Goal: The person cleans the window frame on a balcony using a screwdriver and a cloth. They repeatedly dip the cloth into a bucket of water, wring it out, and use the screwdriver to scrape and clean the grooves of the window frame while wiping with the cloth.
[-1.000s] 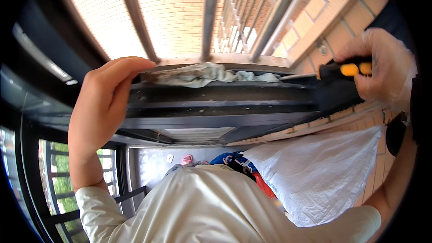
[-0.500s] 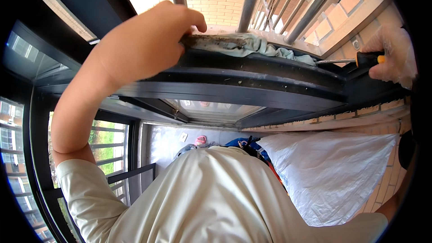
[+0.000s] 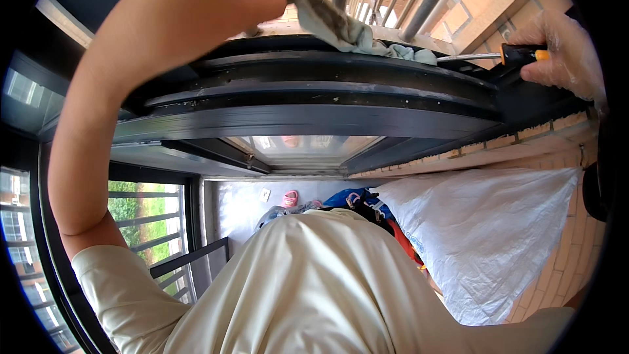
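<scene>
My bare left hand (image 3: 216, 10) pinches one end of a dirty, pale grey-green cloth (image 3: 341, 29) and holds it raised above the dark window track (image 3: 301, 72). The rest of the cloth slopes down to the right and lies bunched on the track. In a clear plastic glove, my right hand (image 3: 560, 52) grips a screwdriver (image 3: 514, 56) by its black and orange handle. Its metal shaft points left along the track, and the tip meets the cloth's right end.
Metal bars (image 3: 429, 3) stand beyond the track, with a brick wall behind. A white plastic sheet (image 3: 485, 236) hangs at the lower right. Pink slippers (image 3: 291, 198) and bags lie on the floor below. A barred window (image 3: 154, 216) is at the left.
My left hand has lifted the cloth's left end up off the track. The screwdriver stays at the cloth's right end. The whole view has shifted slightly.
</scene>
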